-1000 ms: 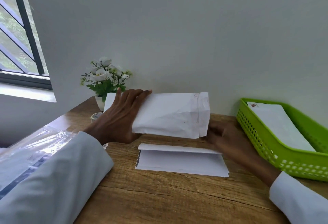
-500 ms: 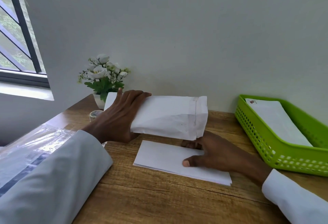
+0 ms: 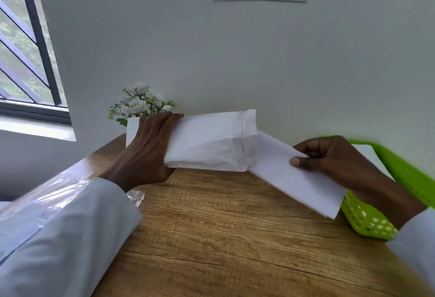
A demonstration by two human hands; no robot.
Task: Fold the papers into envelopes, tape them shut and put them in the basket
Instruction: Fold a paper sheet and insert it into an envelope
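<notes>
Left hand [image 3: 146,153] is gripping the white envelope [image 3: 211,142] above the tabletop's far edge, mouth facing right. Right hand [image 3: 329,158] is pinching the folded paper [image 3: 289,176] by the basket [image 3: 367,219], probably lining it up to slide in.

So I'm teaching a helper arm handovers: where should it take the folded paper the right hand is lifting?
Probably the free lower corner of the folded paper, from the near side. The right hand pinches its upper edge, and its far end meets the envelope held by the left hand.
</notes>
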